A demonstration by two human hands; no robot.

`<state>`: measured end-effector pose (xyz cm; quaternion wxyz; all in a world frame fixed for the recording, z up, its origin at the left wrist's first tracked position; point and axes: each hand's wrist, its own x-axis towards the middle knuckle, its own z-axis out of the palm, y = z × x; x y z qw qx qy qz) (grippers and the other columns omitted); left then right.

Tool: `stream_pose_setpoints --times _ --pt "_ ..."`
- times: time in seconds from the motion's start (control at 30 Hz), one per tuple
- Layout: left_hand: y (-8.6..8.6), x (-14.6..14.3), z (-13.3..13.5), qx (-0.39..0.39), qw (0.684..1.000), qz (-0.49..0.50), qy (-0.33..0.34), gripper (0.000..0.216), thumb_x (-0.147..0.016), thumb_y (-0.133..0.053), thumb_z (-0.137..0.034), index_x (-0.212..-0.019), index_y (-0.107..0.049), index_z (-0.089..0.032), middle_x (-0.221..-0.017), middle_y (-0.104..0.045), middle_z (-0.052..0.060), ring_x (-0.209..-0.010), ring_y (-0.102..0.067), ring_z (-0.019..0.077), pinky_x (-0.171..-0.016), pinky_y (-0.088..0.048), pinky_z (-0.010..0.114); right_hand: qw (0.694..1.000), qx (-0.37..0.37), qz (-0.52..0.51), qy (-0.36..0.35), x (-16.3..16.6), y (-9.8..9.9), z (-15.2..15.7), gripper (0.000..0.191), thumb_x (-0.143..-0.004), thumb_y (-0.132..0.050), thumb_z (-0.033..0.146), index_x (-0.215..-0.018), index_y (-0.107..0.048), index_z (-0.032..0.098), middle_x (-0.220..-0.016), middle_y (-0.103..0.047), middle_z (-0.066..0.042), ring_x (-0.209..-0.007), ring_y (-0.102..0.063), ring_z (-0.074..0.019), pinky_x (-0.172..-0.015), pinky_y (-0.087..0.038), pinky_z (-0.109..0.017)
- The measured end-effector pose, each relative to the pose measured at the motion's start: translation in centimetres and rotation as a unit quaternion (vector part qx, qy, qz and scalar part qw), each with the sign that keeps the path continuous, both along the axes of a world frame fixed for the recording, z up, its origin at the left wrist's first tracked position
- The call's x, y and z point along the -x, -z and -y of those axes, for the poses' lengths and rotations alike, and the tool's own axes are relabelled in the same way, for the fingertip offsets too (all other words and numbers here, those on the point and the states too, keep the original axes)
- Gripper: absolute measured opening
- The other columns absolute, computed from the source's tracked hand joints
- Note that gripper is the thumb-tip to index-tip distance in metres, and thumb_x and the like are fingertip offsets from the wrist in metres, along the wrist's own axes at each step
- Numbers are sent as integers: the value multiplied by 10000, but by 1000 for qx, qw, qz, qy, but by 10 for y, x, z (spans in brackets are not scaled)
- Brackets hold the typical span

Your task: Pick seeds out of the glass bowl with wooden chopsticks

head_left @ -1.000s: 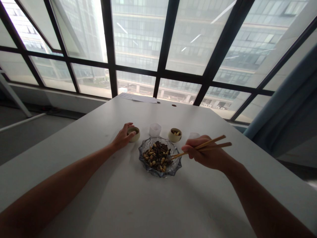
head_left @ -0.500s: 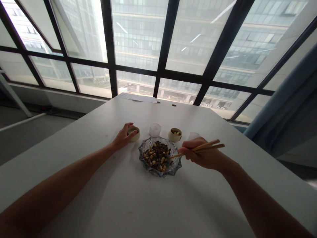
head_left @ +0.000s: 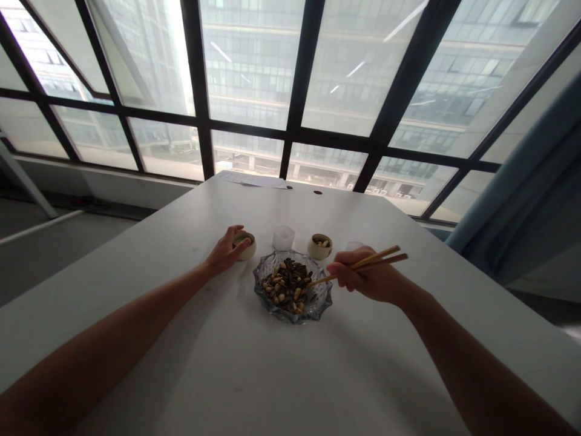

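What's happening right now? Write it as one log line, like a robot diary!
left hand: grips small cup | right hand: holds chopsticks, tips in seeds and peanuts | glass dish: between the hands

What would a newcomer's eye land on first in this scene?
The cut-glass dish of dark seeds and pale nuts on the white table, with chopsticks in the right hand reaching into it. To its left, the left hand rests on a small beige cup; a black-framed window wall fills the background.

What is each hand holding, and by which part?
The right hand holds a pair of wooden chopsticks near their middle, tips in the clear glass dish. The left hand grasps a small cream round cup by its rim.
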<state>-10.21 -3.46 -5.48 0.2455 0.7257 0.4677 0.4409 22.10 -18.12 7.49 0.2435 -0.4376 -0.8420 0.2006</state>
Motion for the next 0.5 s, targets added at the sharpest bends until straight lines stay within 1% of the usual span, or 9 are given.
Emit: stream_pose_setpoints --times 0.17,0.27,0.33,0.4,0.5 --pt "0 0 0 -3 1000 0 0 628 -843 -552 -623 -1295 -478 -193 -1205 -674 131 -1078 -653 276 -940 -525 470 1000 6 -16 17 -1 1 0 559 -972 -482 576 -602 -604 174 -496 -636 -40 -399 -575 -118 -422 -457 -221" --pt "0 1 0 -4 1000 -1 11 652 -823 -583 -616 -1302 -467 -189 -1192 -678 137 -1065 -661 273 -949 -521 472 995 30 -76 54 -3 -1 -1 581 -916 -519 666 -636 -628 168 -494 -637 -37 -385 -566 -116 -384 -444 -213" --pt "-1 2 0 -10 1000 -5 24 705 -770 -653 -596 -1311 -458 -189 -1184 -681 141 -1048 -670 271 -952 -522 466 984 43 -134 109 -6 -1 -4 615 -853 -552 736 -666 -651 158 -478 -633 -39 -366 -557 -117 -352 -425 -206" --pt "-1 2 1 -21 999 -17 26 750 -709 -722 -551 -1314 -457 -195 -1165 -689 136 -1032 -677 270 -950 -523 460 966 47 -194 163 -10 0 -10 652 -787 -584 789 -662 -657 154 -453 -624 -41 -341 -547 -120 -326 -411 -207" --pt "-3 1 3 -31 999 -32 7 765 -665 -757 -491 -1311 -472 -197 -1121 -705 119 -1002 -687 266 -929 -535 444 936 49 -279 207 -18 5 -23 669 -721 -622 820 -628 -644 158 -429 -611 -44 -312 -525 -124 -311 -421 -225"
